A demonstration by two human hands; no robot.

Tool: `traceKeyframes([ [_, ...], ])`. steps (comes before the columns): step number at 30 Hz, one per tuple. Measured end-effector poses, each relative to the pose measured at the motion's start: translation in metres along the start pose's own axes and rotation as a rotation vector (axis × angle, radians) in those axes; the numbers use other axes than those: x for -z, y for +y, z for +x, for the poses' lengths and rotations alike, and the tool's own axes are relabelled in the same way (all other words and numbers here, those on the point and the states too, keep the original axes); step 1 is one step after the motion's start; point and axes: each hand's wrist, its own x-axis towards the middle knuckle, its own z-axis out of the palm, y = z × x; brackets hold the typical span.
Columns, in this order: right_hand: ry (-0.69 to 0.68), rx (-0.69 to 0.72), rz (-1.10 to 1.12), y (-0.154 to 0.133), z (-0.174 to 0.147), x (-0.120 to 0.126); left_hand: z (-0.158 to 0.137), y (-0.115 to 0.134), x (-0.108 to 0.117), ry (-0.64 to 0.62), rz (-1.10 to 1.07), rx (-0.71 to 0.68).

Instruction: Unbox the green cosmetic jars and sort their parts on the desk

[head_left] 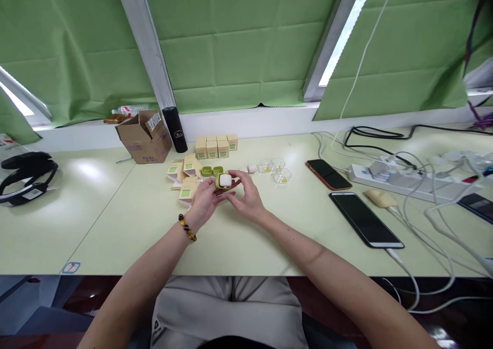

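My left hand (pixel 204 199), a beaded bracelet on its wrist, is closed on a small green case (pixel 218 182) with a white, rounded block (pixel 225 180) set in it. My right hand (pixel 248 199) grips the same case from the right, fingers curved round its edge; some fingertips are hidden. Just behind it sit two small green square containers (pixel 207 171). Opened cardboard boxes with green labels (pixel 186 192) lie beside my left hand. Beyond my right hand are a small pale cylinder (pixel 251 169) and several clear plastic cups (pixel 281 176) with yellow spots.
Several closed small boxes (pixel 212 148) stand by the wall, near a black bottle (pixel 175 129) and an open carton (pixel 144 137). To the right lie two phones (pixel 365 219), a power strip (pixel 408 182) and tangled cables. A black headset (pixel 26 177) rests far left.
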Motion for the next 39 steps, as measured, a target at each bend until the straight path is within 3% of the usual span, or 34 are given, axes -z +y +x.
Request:
traceKeyframes([
  [7, 0.049, 0.066, 0.018, -0.004, -0.001, 0.007, -0.003, 0.000, -0.003, -0.083, 0.061, -0.067],
  [13, -0.026, 0.186, -0.040, -0.002, -0.001, 0.021, -0.007, 0.008, 0.002, -0.095, 0.372, -0.297],
  [17, -0.064, 0.215, -0.098, 0.001, 0.000, 0.025, -0.006, 0.004, 0.002, -0.088, 0.491, -0.354],
  [23, -0.058, 0.187, -0.110, 0.002, -0.001, 0.026, -0.002, -0.003, -0.001, -0.064, 0.333, -0.269],
  [29, 0.051, 0.149, -0.098, 0.001, -0.003, 0.022, -0.004, 0.003, -0.005, -0.027, 0.253, -0.339],
  [36, 0.011, 0.061, 0.053, -0.003, -0.004, 0.018, -0.006, 0.001, -0.005, -0.039, 0.220, -0.381],
  [39, -0.030, 0.053, 0.039, -0.003, -0.004, 0.019, -0.007, 0.001, -0.005, -0.076, 0.182, -0.327],
])
